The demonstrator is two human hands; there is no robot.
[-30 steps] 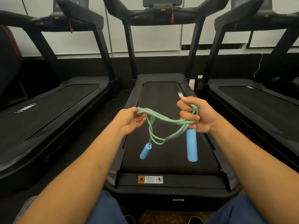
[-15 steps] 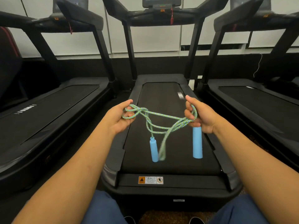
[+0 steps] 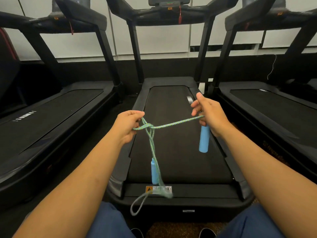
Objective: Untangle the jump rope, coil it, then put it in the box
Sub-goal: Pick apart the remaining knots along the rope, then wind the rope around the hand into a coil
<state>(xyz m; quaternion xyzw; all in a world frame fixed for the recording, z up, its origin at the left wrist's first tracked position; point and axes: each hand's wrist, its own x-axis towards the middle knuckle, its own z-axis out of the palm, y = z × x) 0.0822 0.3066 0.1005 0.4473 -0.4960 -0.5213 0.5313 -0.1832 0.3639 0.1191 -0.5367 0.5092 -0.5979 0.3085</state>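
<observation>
Right now the jump rope (image 3: 173, 124) is up in the air between two hands, over the near end of the middle treadmill (image 3: 173, 162). A tight stretch of it runs from left to right. Just beside the left hand (image 3: 127, 125) the rope crosses itself in a knot (image 3: 148, 126). The left hand pinches the rope there. The right hand (image 3: 208, 114) grips the rope where it joins one blue handle (image 3: 204, 139), which hangs down below the hand. The other blue handle (image 3: 154, 172) dangles low, and a blurry loop (image 3: 139, 204) swings near the knees.

I think pulling the two hands apart too hard could make the knot tighter and harder to open. The swinging loop could catch on the low handle and make a new tangle. If the left pinch slips, the rope could drop to the floor.

More treadmills stand on the left (image 3: 51, 109) and on the right (image 3: 274, 107). A red cord (image 3: 179, 15) hangs from the far console. No box shows anywhere, so I cannot tell where the rope will go. Nothing sits between the hands and the knot.
</observation>
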